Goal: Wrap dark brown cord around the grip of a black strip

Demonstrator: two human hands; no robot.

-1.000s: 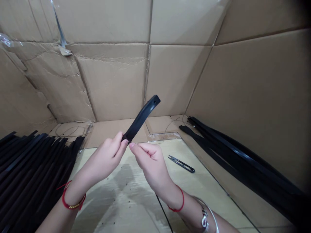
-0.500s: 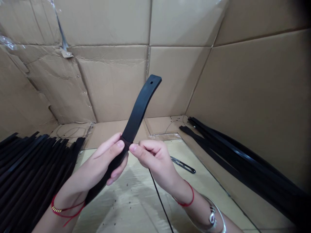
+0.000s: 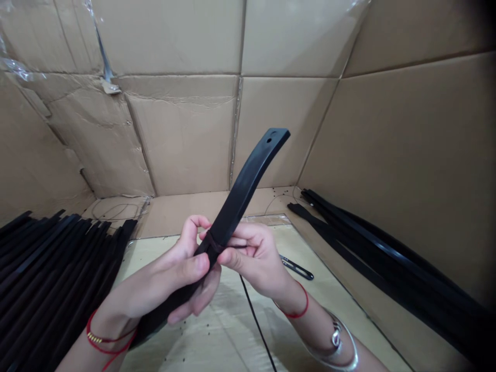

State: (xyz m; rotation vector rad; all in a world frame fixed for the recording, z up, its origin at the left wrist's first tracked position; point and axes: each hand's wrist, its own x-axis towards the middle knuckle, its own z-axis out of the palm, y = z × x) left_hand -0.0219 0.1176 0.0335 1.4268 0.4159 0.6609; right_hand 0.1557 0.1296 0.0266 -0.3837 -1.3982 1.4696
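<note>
A black, flat strip [image 3: 240,194] with a curved tip and a small hole near its end slants up to the right. My left hand [image 3: 178,276] is closed around its lower part, thumb on top and fingers beneath. A dark wrapping [image 3: 213,243] crosses the strip just above that thumb. My right hand [image 3: 261,263] is pinched against the strip's right edge, by the wrapping. A thin black cord [image 3: 253,315] hangs from under the right hand, and a short piece shows between its fingers and the strip.
Many similar black strips [image 3: 46,274] lie stacked at left. Long black pieces [image 3: 372,248] run along the right side. A slotted black cutter handle [image 3: 298,267] rests on the pale work surface [image 3: 232,336]. Cardboard walls [image 3: 182,139] enclose the back and sides.
The strip's tip has swung right and slightly down. The left hand has shifted, its index finger now raised behind the strip. The right thumb has moved lower along the edge.
</note>
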